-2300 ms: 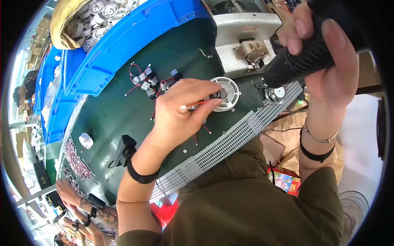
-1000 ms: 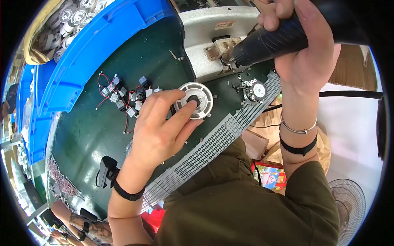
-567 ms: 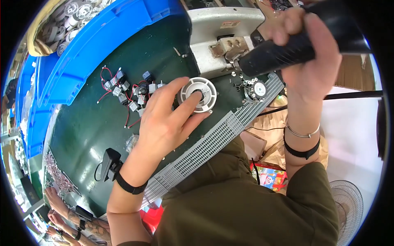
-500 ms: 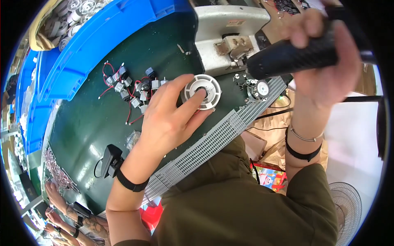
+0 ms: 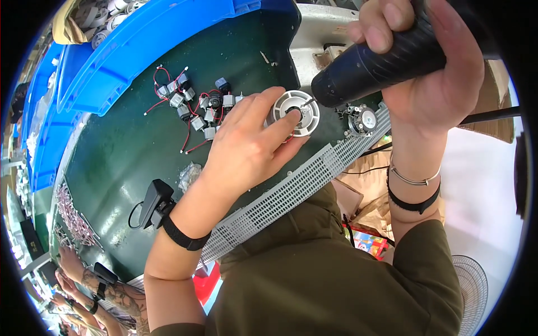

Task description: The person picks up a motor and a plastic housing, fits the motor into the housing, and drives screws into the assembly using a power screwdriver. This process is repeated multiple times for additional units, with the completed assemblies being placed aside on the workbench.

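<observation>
My left hand [image 5: 252,137] grips a round white plastic housing [image 5: 310,124] at its left side, the index finger pressed into the dark centre. A black electric screwdriver [image 5: 358,73] is wrapped in my right hand [image 5: 431,73]. Its thin bit reaches down to the upper part of the housing, inside the rim. Left of the housing lie several small motors [image 5: 199,120] with red wires. To its right is a round magnet [image 5: 365,120] with small screws clinging around it.
A white metal machine [image 5: 314,33] stands at the back. Blue bins [image 5: 140,50] line the far left. A grey perforated strip [image 5: 280,196] runs along the near table edge. Another person's tattooed forearm [image 5: 115,294] and a pile of thin metal parts [image 5: 75,218] are at lower left.
The screwdriver has come down and left, and its bit now meets the white housing. My view has shifted a little, with the left hand still holding the housing.
</observation>
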Motion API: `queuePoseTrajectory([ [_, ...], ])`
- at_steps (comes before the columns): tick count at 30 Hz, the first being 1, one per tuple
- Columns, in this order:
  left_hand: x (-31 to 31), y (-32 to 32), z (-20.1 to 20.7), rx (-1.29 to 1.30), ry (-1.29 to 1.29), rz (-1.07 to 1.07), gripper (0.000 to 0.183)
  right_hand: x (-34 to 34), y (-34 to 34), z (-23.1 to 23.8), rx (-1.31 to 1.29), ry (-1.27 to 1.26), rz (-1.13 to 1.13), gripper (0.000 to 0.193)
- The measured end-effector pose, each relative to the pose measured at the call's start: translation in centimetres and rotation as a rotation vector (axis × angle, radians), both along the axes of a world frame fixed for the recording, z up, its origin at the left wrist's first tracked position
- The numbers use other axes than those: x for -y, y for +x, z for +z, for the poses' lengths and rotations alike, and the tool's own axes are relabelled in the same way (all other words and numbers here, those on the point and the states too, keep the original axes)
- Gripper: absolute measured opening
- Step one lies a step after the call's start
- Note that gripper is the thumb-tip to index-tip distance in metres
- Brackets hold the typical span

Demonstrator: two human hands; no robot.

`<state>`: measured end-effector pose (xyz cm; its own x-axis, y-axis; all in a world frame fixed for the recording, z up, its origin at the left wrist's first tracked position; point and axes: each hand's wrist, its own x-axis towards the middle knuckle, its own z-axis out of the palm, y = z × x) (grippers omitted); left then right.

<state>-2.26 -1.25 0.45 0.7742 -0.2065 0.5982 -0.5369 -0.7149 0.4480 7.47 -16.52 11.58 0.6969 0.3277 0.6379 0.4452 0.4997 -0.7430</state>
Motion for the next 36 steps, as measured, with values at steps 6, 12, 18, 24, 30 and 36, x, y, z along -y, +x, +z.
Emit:
queuePoseTrajectory([
  [6, 0.2, 0.0, -0.1, 0.003, -0.012, 0.003, 0.028, -1.3, -1.5, 1.1, -0.101, -0.094, -0.139, 0.041],
  [12, 0.2, 0.1, 0.0, 0.010, -0.011, 0.000, 0.031, -0.8, -1.0, 0.3, -0.073, -0.107, -0.020, 0.037],
  [18, 0.2, 0.4, 0.0, 0.012, -0.020, 0.000, 0.034, -0.6, 0.5, -0.7, -0.042, -0.115, 0.101, 0.034],
  [24, 0.4, 0.3, 0.0, 0.008, -0.030, -0.005, 0.036, 0.4, 1.7, -1.5, 0.000, -0.190, 0.220, 0.031],
  [30, -0.2, -0.4, -0.7, 0.023, -0.025, -0.012, 0.042, -0.6, -1.3, -1.8, -0.075, -0.268, 0.112, 0.039],
  [36, -0.2, -0.3, -0.2, -0.017, -0.333, 0.034, 0.045, 0.1, -0.1, 2.0, 0.006, 0.082, 0.317, 0.016],
])
